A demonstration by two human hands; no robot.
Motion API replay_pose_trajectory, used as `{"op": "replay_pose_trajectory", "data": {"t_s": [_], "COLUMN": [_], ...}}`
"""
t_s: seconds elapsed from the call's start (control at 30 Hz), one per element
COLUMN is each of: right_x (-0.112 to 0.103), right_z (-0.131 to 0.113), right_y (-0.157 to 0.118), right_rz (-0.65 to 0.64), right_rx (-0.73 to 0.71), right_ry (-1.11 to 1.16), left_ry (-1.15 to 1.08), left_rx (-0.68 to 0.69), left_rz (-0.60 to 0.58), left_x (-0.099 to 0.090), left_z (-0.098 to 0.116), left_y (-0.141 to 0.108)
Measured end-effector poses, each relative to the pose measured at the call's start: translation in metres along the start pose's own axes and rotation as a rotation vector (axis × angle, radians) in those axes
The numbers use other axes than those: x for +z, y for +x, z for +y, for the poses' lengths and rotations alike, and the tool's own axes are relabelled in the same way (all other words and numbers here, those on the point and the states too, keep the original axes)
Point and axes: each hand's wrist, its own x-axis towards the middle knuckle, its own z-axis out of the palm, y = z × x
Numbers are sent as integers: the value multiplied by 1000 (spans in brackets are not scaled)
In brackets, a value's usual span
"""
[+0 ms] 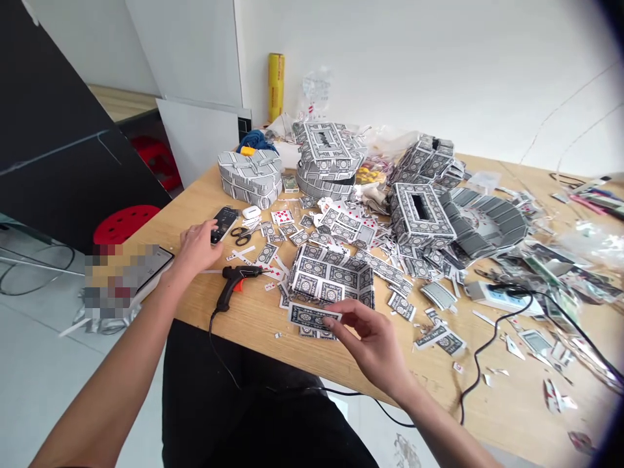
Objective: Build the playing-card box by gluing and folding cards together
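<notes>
My left hand is at the near end of a black phone on the table, its thumb and fingers around the lower corner. Between the thumb and fingers of my right hand is a cut strip of playing card with a dark patterned back. The strip is just in front of an open box covered in the same card backs. To the left of the box, a black glue gun with an orange trigger lies on its side. Black scissors lie near the phone.
Finished card-covered boxes stand behind: a heart-shaped box, a stacked pair and a slotted box. Card scraps cover the middle. A power strip with a black cable is at right. A red stool stands left.
</notes>
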Motion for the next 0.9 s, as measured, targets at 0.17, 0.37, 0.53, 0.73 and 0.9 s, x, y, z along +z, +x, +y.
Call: {"op": "replay_pose_trajectory", "data": {"t_s": [0.17, 0.37, 0.53, 0.73, 0.9], "right_x": [-3, -6, -5, -5, -7], "right_z": [6, 7, 6, 5, 5], "right_y": [-1, 3, 4, 3, 4], "right_rz": [-21, -27, -19, -13, -1], "right_rx": [38, 38, 41, 53, 58], "right_ry": [-57, -56, -27, -26, -30], "left_ry": [4, -6, -3, -7, -4], "left_rx": [-9, -1, 5, 2, -9], "left_rz": [-28, 7, 33, 35, 110], "left_x": [9, 7, 5, 7, -2], "left_z": [-2, -2, -1, -2, -2], "left_y": [0, 0, -1, -4, -4]}}
